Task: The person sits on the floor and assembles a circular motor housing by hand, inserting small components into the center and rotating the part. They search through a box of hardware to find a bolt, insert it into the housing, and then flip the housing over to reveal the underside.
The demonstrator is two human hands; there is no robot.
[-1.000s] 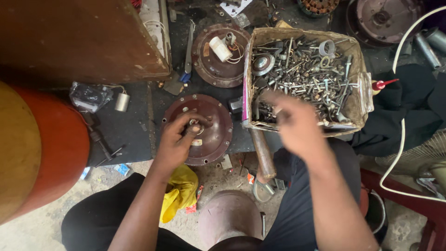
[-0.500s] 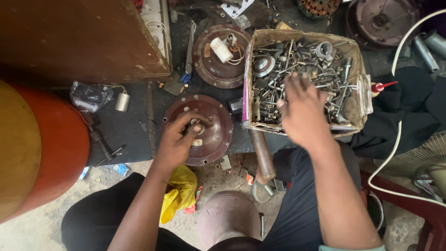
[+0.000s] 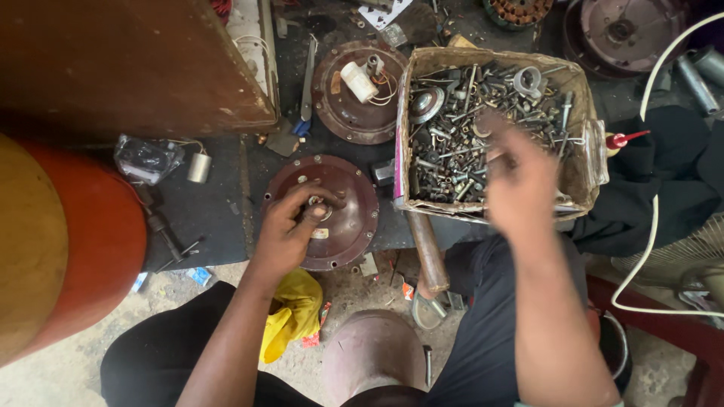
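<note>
The round motor cover (image 3: 332, 215) under the left hand (image 3: 290, 230) is dull, rusty-brown metal; the box (image 3: 577, 169) is worn, frayed cardboard holding bare grey steel bolts (image 3: 452, 151); the cloth (image 3: 290, 316) is crumpled yellow fabric; the floor (image 3: 362, 283) is rough, gritty concrete.

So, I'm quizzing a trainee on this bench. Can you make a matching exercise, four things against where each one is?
Things:
1. left hand
2. right hand
3. white capacitor
4. yellow cloth

Places:
A. on the floor by the person's left forearm
B. over the cardboard box of bolts
C. on the hub of the near round motor cover
D. lying on the far round motor cover

Pairs: 1-C, 2-B, 3-D, 4-A
</note>
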